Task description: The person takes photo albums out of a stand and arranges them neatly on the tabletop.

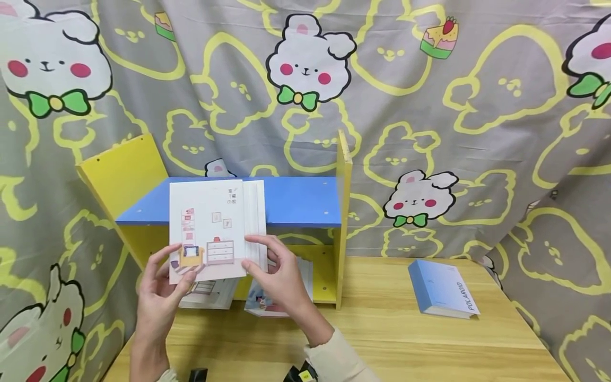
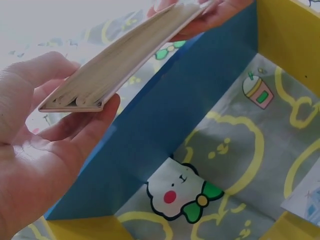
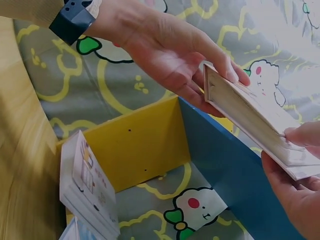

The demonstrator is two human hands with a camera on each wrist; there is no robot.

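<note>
While the left hand (image 1: 161,289) grips the book (image 1: 205,225), the right (image 1: 280,273) pinches it.

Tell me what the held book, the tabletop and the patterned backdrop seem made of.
Held book: probably paper and card, smooth; pale page edges show between stiff covers. Tabletop: wood or wood-look laminate, satin; grain streaks. Patterned backdrop: likely printed fabric, matte; soft folds.

Smooth paper-covered book (image 1: 210,231) between the fingers (image 1: 267,242), smooth matt shelf (image 1: 300,199) behind them, wood-grained surface (image 1: 406,339) below, creased cloth (image 1: 415,140) beyond.
</note>
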